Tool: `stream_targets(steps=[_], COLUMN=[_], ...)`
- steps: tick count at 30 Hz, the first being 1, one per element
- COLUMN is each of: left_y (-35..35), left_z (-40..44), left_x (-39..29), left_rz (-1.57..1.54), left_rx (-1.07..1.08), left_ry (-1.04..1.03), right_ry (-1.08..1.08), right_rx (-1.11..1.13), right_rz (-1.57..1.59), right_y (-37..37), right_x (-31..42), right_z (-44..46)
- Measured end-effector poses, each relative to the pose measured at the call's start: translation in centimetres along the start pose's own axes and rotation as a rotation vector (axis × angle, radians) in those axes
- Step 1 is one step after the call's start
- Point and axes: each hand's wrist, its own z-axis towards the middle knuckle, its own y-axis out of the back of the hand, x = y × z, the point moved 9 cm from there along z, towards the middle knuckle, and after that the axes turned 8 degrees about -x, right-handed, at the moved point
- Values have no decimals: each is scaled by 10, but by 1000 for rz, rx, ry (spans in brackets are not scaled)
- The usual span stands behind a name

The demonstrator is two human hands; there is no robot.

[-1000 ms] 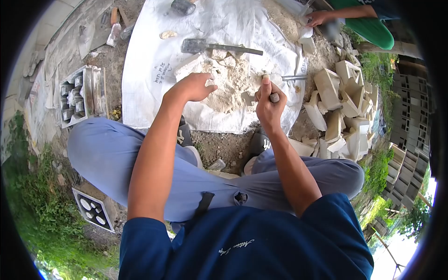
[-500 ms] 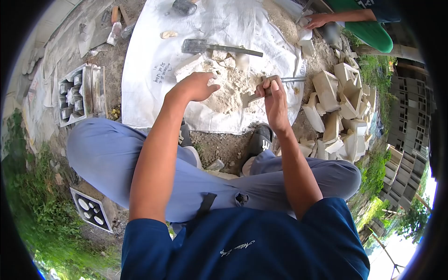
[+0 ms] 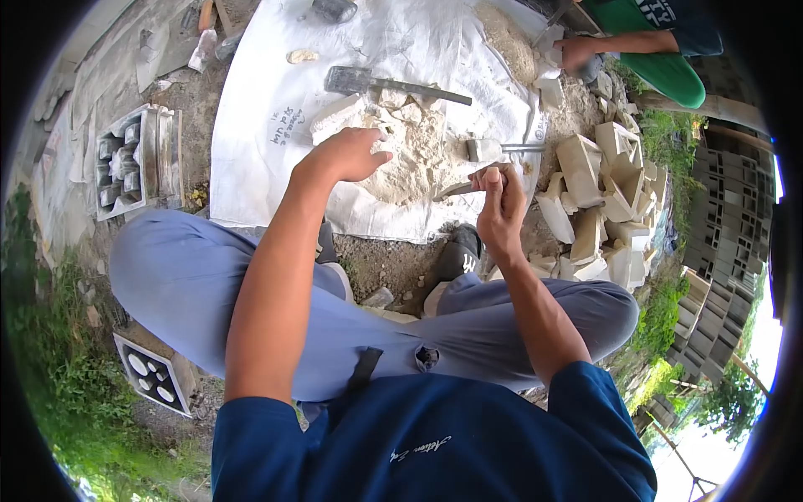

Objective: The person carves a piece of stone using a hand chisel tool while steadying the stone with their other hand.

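My left hand (image 3: 353, 156) reaches over the left side of a heap of pale crumbled material (image 3: 414, 167), thumb and fingers apart, with nothing held in it. Closed around the handle of a small flat-bladed tool (image 3: 456, 190), my right hand (image 3: 501, 201) is at the heap's right edge, the blade pointing left to the crumbs. A metal-headed hammer (image 3: 483, 150) with a rod-like handle lies just beyond that hand. Behind the heap rests a dark mallet (image 3: 350, 80), its long handle stretching right. Pale chunks (image 3: 335, 117) lie around the heap on a white sheet (image 3: 251, 167).
Broken pale blocks (image 3: 581, 171) are piled on the right. At the left stands a metal mould (image 3: 138, 163). A co-worker's hand (image 3: 577, 53) is at the upper right, near a second heap (image 3: 506, 42). A dark stone (image 3: 335, 10) lies at the sheet's top.
My right hand has moved right and a little toward me with the tool, whose blade has turned flatter. The hammer head now shows. My left hand has barely moved. The co-worker's hand has shifted.
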Motion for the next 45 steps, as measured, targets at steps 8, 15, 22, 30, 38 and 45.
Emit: stream_targets(steps=[8,15,22,30,38,45], left_y=[-3,-1,-3,0,-1,-1], left_z=[7,4,0,-6,-1,-1], left_x=[7,6,7,-1,-3,-3], left_rz=[5,-7,34,-17,10,-4], left_rx=[-38,-34,25,-24,18,-15], left_ry=[-16,-11,38,-20,-9,-23], right_ry=[-7,55,-98,415,53,141], right_rx=[22,199,375,250,257,253], right_rz=[126,-96,-353,-239,-250,-247], right_y=[-21,-46,-52,-37,-33,-39], right_x=[11,-11,-15,40,-6,-16], right_z=[-10,-30,-17,-42,-42,-36])
